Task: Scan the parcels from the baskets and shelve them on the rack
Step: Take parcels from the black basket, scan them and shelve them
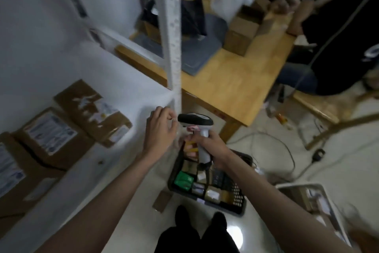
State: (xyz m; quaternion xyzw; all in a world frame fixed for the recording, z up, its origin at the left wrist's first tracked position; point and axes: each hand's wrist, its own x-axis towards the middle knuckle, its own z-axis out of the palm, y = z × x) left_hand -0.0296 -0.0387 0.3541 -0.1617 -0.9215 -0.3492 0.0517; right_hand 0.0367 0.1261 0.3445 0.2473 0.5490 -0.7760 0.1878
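Head view: dark basket on floor, under hands, full of small parcels, one green. Right hand wraps round scanner handle, above basket. Left hand by rack post, fingers loosely curled, holds nothing. Three brown boxes sit on white rack shelf. Second basket at right, blurry parcels inside. Wooden table behind.

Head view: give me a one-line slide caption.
Right hand grips the barcode scanner above a dark basket of parcels; left hand empty beside the white rack.
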